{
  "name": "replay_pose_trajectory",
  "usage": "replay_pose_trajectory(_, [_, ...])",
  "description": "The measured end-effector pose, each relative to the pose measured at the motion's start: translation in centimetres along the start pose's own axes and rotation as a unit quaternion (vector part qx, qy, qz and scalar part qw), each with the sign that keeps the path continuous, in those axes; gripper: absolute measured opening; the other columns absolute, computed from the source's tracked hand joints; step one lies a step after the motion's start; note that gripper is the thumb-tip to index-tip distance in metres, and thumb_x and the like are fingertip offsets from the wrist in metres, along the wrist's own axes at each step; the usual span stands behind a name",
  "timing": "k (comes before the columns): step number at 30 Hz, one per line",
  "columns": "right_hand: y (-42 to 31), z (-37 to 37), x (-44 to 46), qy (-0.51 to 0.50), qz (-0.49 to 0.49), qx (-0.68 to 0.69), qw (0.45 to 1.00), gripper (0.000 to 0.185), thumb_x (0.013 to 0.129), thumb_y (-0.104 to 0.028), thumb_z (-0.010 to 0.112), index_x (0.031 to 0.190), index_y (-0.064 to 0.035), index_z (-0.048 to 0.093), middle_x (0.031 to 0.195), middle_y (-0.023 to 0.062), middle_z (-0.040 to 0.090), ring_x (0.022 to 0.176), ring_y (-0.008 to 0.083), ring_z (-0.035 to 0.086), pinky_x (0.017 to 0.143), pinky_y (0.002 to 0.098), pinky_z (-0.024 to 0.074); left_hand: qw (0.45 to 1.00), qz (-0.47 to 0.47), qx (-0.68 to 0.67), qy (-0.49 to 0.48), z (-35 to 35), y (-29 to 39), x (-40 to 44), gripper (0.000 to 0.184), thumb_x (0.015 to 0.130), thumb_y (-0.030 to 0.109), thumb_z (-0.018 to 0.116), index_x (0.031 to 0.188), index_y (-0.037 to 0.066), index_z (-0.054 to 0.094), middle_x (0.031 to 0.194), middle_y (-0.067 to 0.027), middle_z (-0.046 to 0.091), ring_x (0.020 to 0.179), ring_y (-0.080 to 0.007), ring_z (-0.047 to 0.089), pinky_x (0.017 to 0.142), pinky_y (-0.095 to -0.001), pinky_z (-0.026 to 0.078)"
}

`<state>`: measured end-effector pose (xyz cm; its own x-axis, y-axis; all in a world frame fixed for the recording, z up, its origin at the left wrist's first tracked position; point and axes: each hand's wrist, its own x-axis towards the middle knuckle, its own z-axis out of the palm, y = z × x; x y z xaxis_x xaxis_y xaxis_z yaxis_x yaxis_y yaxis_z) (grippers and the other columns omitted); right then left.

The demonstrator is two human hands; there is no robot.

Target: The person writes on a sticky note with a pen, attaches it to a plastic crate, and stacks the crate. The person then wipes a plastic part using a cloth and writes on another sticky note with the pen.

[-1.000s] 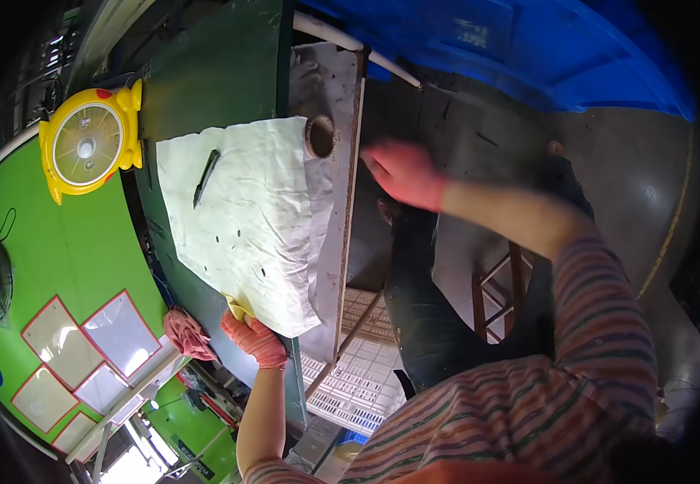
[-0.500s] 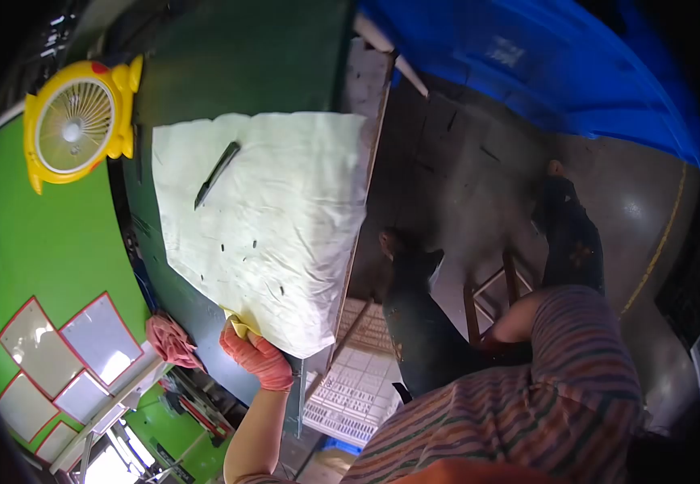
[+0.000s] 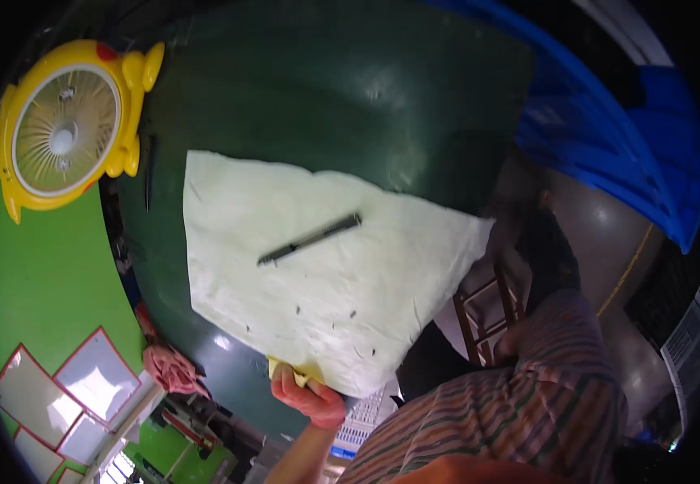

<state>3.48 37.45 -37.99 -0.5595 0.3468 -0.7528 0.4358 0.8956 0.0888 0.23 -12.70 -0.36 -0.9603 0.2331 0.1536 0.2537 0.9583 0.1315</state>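
White cloth point(image 3: 285, 298): creased, uneven-edged, spread on green table point(image 3: 350, 97); black pen point(image 3: 310, 239) lying slantwise on it, small dark bits point(image 3: 353, 314) scattered nearer left hand point(image 3: 308, 395). Table surface extends beyond cloth's far edge; yellow fan point(image 3: 64, 137) well apart. Left hand closed, gripping yellow piece point(image 3: 285, 369) at cloth's near edge. Right hand point(image 3: 509, 347) dim, beside striped shirt; cannot tell whether open.

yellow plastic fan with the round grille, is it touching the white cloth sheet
Apart. The head view shows a strip of dark green tabletop between the yellow plastic fan and the nearest edge of the white cloth sheet.
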Motion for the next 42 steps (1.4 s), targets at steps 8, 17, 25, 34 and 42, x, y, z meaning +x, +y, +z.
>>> replay_pose_trajectory(8, [0.1,-1.4,-2.7,-0.023,-0.008,-0.013,1.0,0.026,0.081,-0.028,0.059,0.093,-0.0095,0.073,0.096,0.0159,0.069,0.09,0.0342,0.067,0.081,0.044,0.0525,1.0,-0.002,0.008,0.025,0.2,0.0,0.2,0.047,0.095,0.033,0.042,0.119,-0.006,0.048,0.116,-0.0225,0.05,0.103,-0.036,0.048,0.091,-0.0461,0.038])
replay_pose_trajectory(17, [-12.4,0.2,-13.8,-0.144,-0.342,-0.105,0.923,0.028,0.081,-0.03,0.059,0.093,-0.0094,0.074,0.098,0.0161,0.07,0.09,0.033,0.067,0.082,0.0439,0.0525,0.998,-0.004,-0.013,0.069,-0.3,0.7,0.7,0.045,0.079,0.017,0.056,0.119,-0.003,0.049,0.114,-0.0213,0.052,0.105,-0.0396,0.048,0.091,-0.0511,0.039])
replay_pose_trajectory(25, [-21.1,-1.8,-15.4,-0.217,-0.606,-0.309,0.701,0.029,0.081,-0.031,0.059,0.094,-0.0094,0.075,0.099,0.0163,0.07,0.091,0.0319,0.068,0.083,0.0438,0.0525,0.991,-0.066,-0.022,0.119,0.9,0.3,-0.4,0.049,0.076,0.013,0.056,0.123,-0.002,0.051,0.114,-0.0245,0.055,0.107,-0.0425,0.05,0.093,-0.0507,0.041])
replay_pose_trajectory(34, [-11.2,-17.2,-17.0,0.1,-0.501,-0.006,0.86,0.028,0.087,-0.024,0.05,0.089,-0.004,0.07,0.097,0.0213,0.067,0.095,0.0388,0.064,0.087,0.0468,0.0501,0.953,-0.093,-0.022,0.286,0.6,-0.4,-2.0,0.069,0.071,0.004,0.056,0.138,0.001,0.041,0.13,-0.0224,0.049,0.119,-0.0419,0.046,0.104,-0.048,0.038])
replay_pose_trajectory(42, [1.7,-17.5,-25.5,-0.07,-0.366,0.366,0.853,0.025,0.093,-0.026,0.056,0.094,-0.0027,0.065,0.079,0.0095,0.065,0.073,0.0155,0.061,0.068,0.0313,0.0486,0.956,-0.134,-0.08,0.249,0.3,0.2,-3.5,0.075,0.069,0.002,0.067,0.14,0.01,0.045,0.128,-0.0196,0.052,0.115,-0.0381,0.051,0.1,-0.044,0.043])
